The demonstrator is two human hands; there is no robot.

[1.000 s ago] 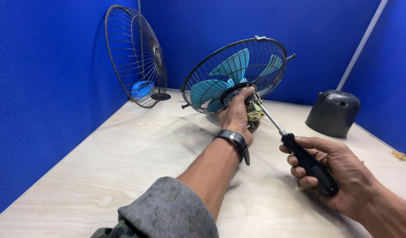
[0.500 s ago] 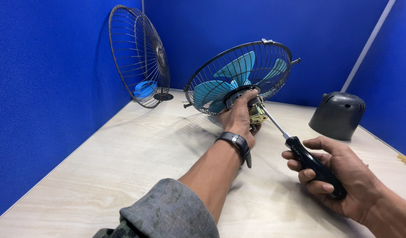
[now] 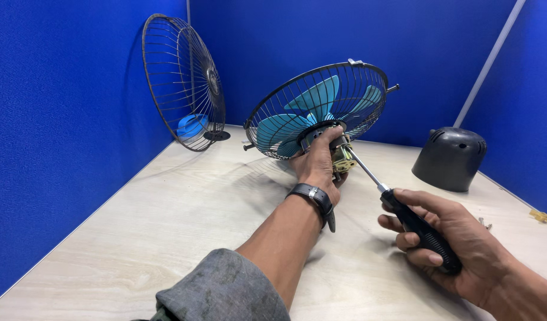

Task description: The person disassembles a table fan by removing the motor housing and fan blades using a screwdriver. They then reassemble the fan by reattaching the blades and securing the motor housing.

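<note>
The left hand (image 3: 317, 163), at frame centre, is closed around the exposed motor (image 3: 339, 157) at the rear of a fan assembly, which is held raised above the worktop (image 3: 166, 226). A dark wristwatch (image 3: 314, 196) is worn on that wrist, and a grey sleeve (image 3: 226, 294) is seen at the lower edge. The right hand (image 3: 457, 244), at lower right, is wrapped around the black handle of a screwdriver (image 3: 419, 229); its metal shaft is angled up and left, with the tip placed at the motor. Ahead of the left hand, the rear wire guard (image 3: 321, 110) and the teal fan blades (image 3: 315, 113) are carried on the motor. A detached front wire guard (image 3: 181, 80) is leaned upright against the blue partition (image 3: 59, 119) at upper left. A dark grey motor cover (image 3: 450, 159) is rested on the worktop at right, well apart from the hands.
</note>
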